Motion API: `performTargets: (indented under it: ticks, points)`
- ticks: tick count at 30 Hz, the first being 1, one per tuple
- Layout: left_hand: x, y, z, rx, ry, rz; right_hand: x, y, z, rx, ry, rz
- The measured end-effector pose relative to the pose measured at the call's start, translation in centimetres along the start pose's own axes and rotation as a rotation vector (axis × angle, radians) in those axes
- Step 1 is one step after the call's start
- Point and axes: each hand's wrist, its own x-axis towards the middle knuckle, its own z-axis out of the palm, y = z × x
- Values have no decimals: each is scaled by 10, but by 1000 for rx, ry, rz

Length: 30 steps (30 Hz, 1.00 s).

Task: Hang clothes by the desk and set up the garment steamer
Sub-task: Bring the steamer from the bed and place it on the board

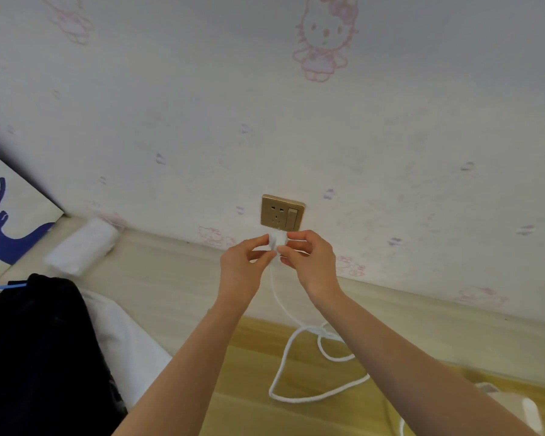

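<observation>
Two bare hands meet just below a gold wall socket, both holding the same white plug. The left hand pinches the plug from its left side, thumb and forefinger curled onto it, the other fingers tucked loosely beneath. The right hand grips it from the other side, fingers bent round the plug's right edge with the thumb on top. The plug sits between the fingertips of both hands, close under the socket's lower edge; whether its pins touch the socket cannot be told.

From under the hands a white cord drops between the two wrists and loops on the wooden floor near the forearms. Lower right, beyond the right forearm, a pale white appliance body lies on the floor, partly cut off by the frame edge and blurred.

Left of the left forearm a dark garment hangs with a light blue hanger showing at its top, and a white cloth lies beside it. Farther left of that hand, a white wrapped bundle rests against the skirting, next to a board with a blue deer silhouette. Above the hands, the wall carries pale pink cartoon-cat wallpaper.
</observation>
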Motion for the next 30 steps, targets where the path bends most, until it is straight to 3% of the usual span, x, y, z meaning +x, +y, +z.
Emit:
performTargets:
  ticks: [5,30]
  points:
    - [18,-10,9,-74,79,-44,17,8,18,-125,56,-78]
    - [39,-19,27,-199,87,-82,39,17,29,-220,194,-145]
